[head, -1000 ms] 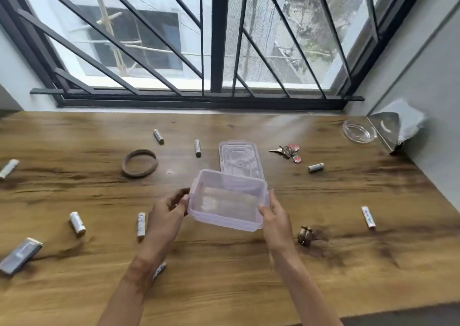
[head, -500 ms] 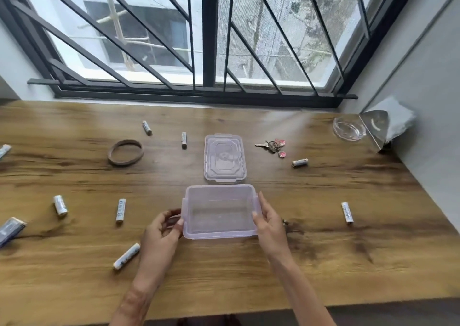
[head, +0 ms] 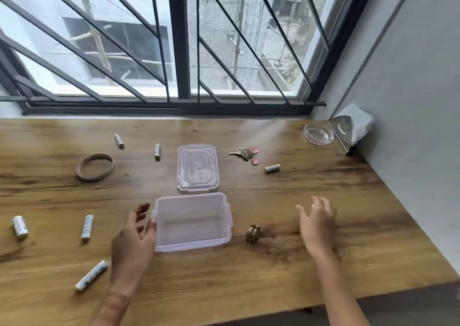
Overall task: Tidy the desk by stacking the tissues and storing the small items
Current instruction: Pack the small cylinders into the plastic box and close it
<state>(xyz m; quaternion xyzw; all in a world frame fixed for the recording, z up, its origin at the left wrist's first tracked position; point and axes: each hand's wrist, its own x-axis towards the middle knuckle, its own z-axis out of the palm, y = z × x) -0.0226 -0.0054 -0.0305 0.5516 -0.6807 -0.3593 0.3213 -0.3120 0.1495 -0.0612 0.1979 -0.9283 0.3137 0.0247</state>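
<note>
Progress: early, nothing stored | box [head: 191,223] sat empty on tabletop [head: 249,288], lid [head: 198,167] off behind it | left hand [head: 134,233] loose-fingered at box's left wall, right hand [head: 316,223] spread, holding nothing | batteries [head: 87,227], keys [head: 245,152], bangle [head: 94,167] lay scattered; tissues [head: 361,124] far right, unstacked.

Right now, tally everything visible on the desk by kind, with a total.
White batteries: 6
Brown ring: 1
Key bunch: 1
Small brass item: 1
Clear box: 1
Lid: 1
Glass dish: 1
Napkin holder with tissues: 1
Total: 13
</note>
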